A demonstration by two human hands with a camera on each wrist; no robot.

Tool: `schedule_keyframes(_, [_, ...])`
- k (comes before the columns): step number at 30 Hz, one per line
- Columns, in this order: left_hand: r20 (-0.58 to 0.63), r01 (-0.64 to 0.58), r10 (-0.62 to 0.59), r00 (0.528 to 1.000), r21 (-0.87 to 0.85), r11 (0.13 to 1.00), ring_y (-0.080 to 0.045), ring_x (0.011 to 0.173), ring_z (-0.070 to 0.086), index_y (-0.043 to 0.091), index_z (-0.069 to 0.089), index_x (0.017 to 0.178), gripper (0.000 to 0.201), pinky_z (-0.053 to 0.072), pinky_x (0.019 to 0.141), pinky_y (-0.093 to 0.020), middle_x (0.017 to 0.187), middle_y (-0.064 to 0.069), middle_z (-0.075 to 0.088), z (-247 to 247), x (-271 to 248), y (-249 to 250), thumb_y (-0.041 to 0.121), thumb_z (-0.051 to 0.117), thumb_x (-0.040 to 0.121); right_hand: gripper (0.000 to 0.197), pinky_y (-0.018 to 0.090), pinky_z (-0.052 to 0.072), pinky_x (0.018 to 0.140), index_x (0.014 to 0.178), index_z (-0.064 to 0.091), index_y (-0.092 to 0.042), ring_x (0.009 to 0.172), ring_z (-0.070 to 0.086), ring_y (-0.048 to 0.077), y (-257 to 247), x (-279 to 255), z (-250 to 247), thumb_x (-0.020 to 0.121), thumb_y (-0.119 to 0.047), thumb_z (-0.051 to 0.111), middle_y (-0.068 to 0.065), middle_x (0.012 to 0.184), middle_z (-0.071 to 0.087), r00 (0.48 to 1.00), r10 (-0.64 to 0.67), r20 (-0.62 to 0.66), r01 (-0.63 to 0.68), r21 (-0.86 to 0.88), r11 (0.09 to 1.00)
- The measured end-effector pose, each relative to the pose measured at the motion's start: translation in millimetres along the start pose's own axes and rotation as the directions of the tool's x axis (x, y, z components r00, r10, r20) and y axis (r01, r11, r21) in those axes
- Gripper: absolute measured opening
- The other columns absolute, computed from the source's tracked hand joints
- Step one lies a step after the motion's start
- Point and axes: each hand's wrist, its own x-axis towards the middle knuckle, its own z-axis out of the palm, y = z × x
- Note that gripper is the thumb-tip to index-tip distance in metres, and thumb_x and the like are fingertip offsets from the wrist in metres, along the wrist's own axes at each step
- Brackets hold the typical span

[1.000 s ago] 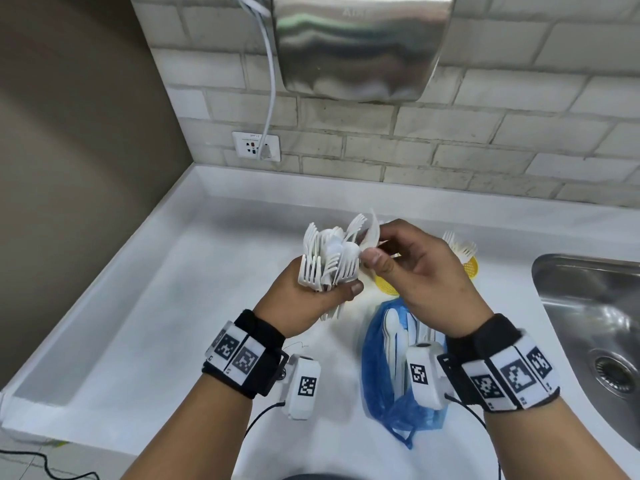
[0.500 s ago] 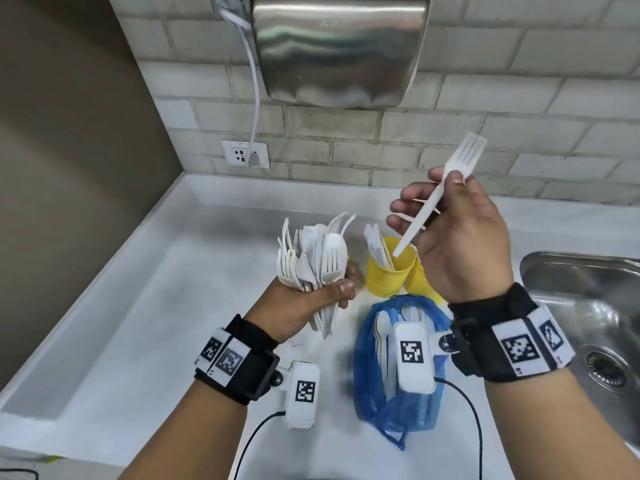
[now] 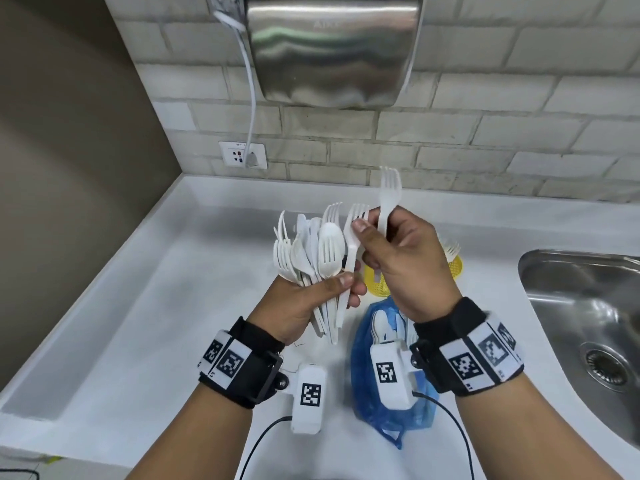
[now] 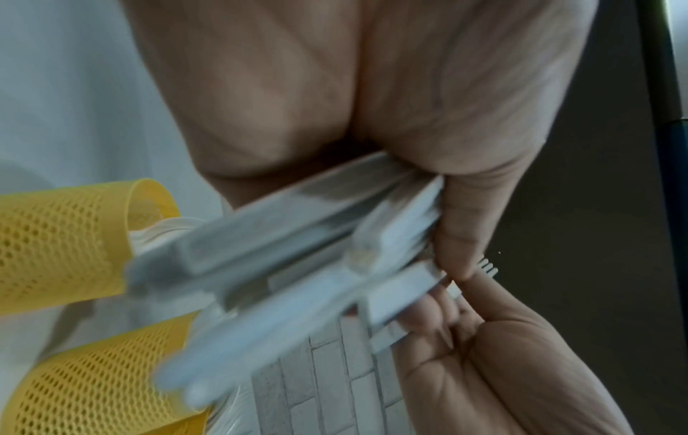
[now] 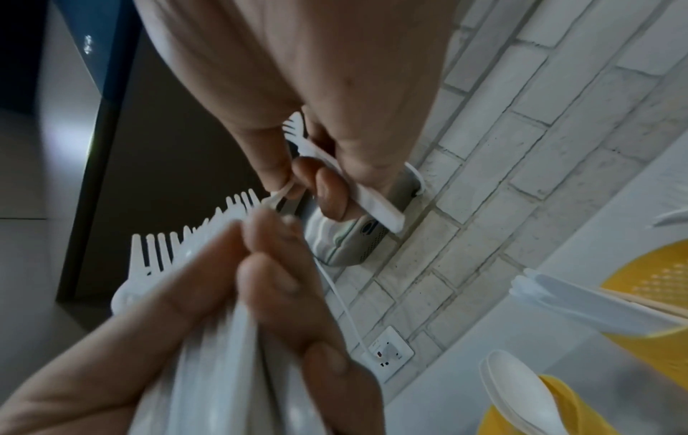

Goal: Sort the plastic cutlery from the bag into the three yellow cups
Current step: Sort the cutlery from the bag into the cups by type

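Counter (image 3: 145, 334): white, it carries the bag and the cups; a steel sink (image 3: 588, 306) is at the right.
Blue bag (image 3: 391, 403): thin soft film, it lies open on the counter under the right wrist, with some white cutlery still inside. I judge it collapses if pulled, so it is better to lift the pieces out by their handles.
Yellow cups (image 3: 375, 280): mesh plastic, they stand behind the bag, mostly hidden by the right hand. One holds forks, and the wrist views show a spoon and flat pieces in others. They look light and may tip over easily.
Left hand (image 3: 294, 306): fingers and thumb are curled around a bundle of cutlery (image 3: 311, 251), forks and spoons mixed, heads up, held by the handles.
Right hand (image 3: 405, 261): it holds one fork (image 3: 388, 199) upright between the fingers, while the thumb and a fingertip pinch a second fork (image 3: 353, 233) at the edge of the bundle.
Handling: the pieces seem very light, smooth and a little flexible, and the tines are thin. A pinch at the neck or the handle is the safest.
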Motion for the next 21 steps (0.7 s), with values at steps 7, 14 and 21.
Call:
schedule_keyframes(7, [-0.160,-0.026,0.024,0.987,-0.013,1.000,-0.027,0.073,0.070,0.019,0.076,0.094,0.011,0.057,0.070,-0.035,0.087,-0.018,0.073,1,2,3,0.013,0.072,0.085,0.015,0.025,0.040,0.050,0.095,0.067,0.002,0.050,0.046,0.016,5,-6,2,0.101,-0.010,0.061,-0.006,0.055,0.054,0.995,0.094,0.034,-0.095,0.054,0.994])
schedule_keyframes(14, [-0.133,-0.130,0.136,0.982,0.053,0.990,-0.031,0.072,0.059,-0.003,0.066,0.108,0.013,0.052,0.071,-0.036,0.078,-0.018,0.064,10,5,8,0.003,0.064,0.096,0.023,0.018,0.043,0.049,0.093,0.066,0.004,0.047,0.055,0.017,13,-9,7,0.104,-0.014,0.058,0.005,0.056,0.059,0.996,0.072,0.057,-0.068,-0.083,0.994])
schedule_keyframes(21, [-0.160,-0.014,0.024,0.987,0.068,0.998,-0.031,0.074,0.068,0.003,0.069,0.096,0.009,0.052,0.079,-0.045,0.091,-0.020,0.075,9,-1,8,0.011,0.067,0.093,0.042,0.044,0.051,0.062,0.088,0.061,-0.004,0.059,0.059,0.028,6,4,1,0.110,-0.034,0.042,0.016,0.070,0.062,0.995,0.096,-0.024,-0.094,0.060,0.994])
